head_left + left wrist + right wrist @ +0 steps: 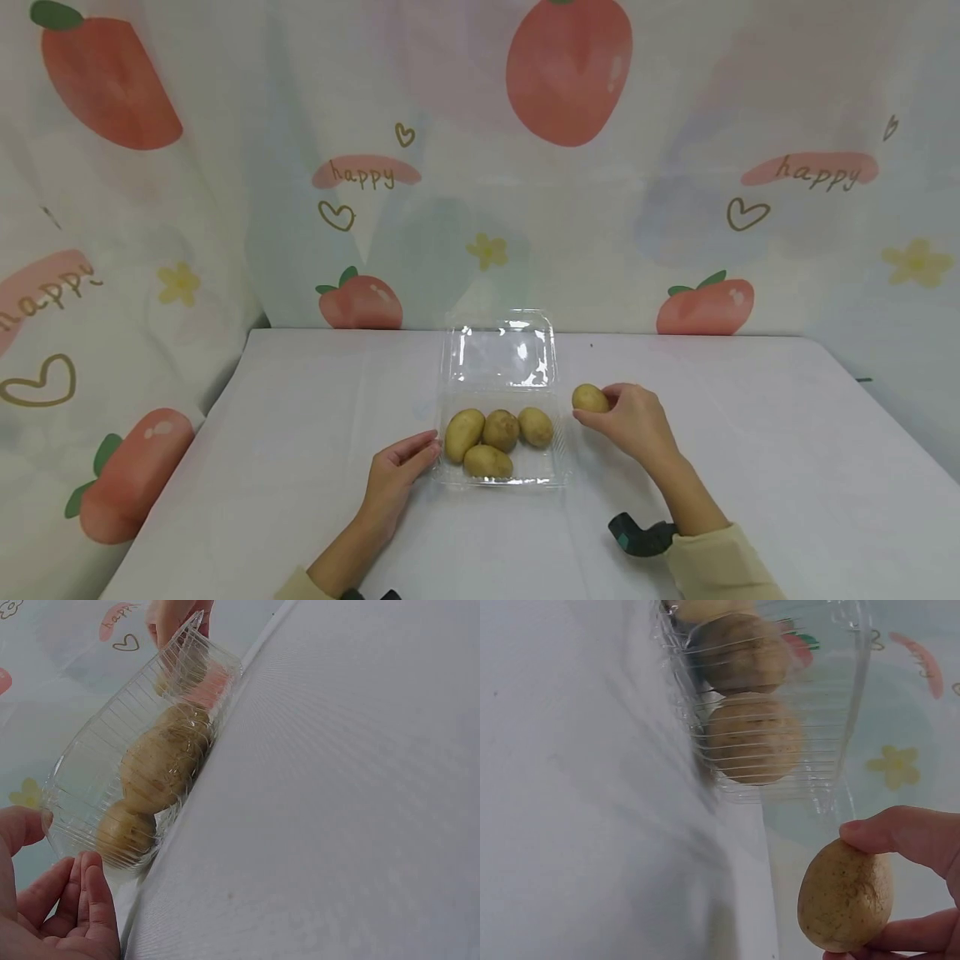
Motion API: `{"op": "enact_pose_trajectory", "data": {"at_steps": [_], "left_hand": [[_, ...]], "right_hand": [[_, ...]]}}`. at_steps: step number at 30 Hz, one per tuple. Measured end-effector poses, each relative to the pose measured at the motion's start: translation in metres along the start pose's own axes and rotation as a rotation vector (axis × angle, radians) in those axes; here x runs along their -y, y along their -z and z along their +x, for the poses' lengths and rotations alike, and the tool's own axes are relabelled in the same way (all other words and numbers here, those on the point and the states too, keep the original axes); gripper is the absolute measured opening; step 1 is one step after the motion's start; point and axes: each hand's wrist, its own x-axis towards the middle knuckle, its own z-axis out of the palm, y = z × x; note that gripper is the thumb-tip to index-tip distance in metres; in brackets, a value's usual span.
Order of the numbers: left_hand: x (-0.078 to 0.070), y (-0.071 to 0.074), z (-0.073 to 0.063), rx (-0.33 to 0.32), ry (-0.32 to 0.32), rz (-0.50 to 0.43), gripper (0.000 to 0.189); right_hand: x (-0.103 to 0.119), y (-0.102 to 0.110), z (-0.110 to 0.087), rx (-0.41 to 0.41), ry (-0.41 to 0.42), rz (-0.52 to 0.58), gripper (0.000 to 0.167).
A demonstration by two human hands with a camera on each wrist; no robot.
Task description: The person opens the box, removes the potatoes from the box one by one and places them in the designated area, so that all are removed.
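A clear plastic clamshell box (498, 481) stands on the table with its lid (501, 357) raised at the back. Several potatoes (487, 461) lie in its base, visible through the ribbed wall in both wrist views. My left hand (400, 477) is at the left side of the box. In the left wrist view its thumb meets the rim and its fingertips rest by the lower wall. My right hand (633, 421) pinches one potato (845, 896) between thumb and fingers. That potato is just right of the box, apart from it.
A white cloth (315, 392) covers the table. Behind and to the left hangs a patterned curtain (450, 208) with fruit, hearts and lettering. A dark device (643, 535) sits at the right wrist, beside a beige sleeve (720, 567).
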Motion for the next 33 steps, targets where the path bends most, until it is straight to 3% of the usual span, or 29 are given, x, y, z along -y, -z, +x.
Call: {"op": "enact_pose_trajectory", "data": {"at_steps": [11,18,33], "left_hand": [[-0.002,-0.002,0.001,0.001,-0.026,0.008,0.041],[-0.002,-0.001,0.001,-0.006,-0.004,-0.014,0.04],[-0.001,-0.001,0.0,-0.016,0.013,0.001,0.039]], "right_hand": [[-0.013,-0.013,0.007,-0.011,-0.058,-0.028,0.05],[-0.017,-0.019,0.008,-0.004,-0.11,-0.026,0.051],[-0.017,-0.023,0.008,-0.009,-0.13,-0.025,0.047]]}}
